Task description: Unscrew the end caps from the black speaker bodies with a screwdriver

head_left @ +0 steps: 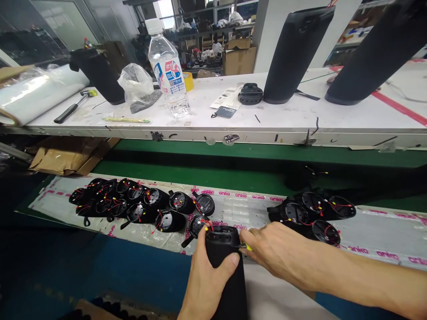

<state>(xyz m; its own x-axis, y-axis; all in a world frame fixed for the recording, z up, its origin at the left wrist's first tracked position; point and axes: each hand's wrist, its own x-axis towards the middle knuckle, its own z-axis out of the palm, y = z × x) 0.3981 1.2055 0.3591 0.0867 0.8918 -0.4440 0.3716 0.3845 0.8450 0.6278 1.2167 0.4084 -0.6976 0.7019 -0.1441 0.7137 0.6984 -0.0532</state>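
A black fabric-covered cylinder (pixel 230 284) stands upright low in the middle of the view, with a black plastic cap (pixel 222 235) at its top. Red wires show at the cap's left edge. My left hand (pixel 210 280) is wrapped round the cylinder's upper part, thumb across its front. At the cap's right side, my right hand (pixel 267 246) is closed on a small yellow-handled tool (pixel 247 247), most of which the fingers hide. The tool's tip meets the rim just below the cap.
Several black wired cylinders (pixel 170 221) lie left on a printed sheet (pixel 235 209), more (pixel 325 232) on the right. A white shelf (pixel 207 122) behind holds a water bottle (pixel 170 75), a hammer (pixel 71 109), tags (pixel 227 100) and tall black cylinders (pixel 290 58). A cardboard box (pixel 238 60) stands beyond.
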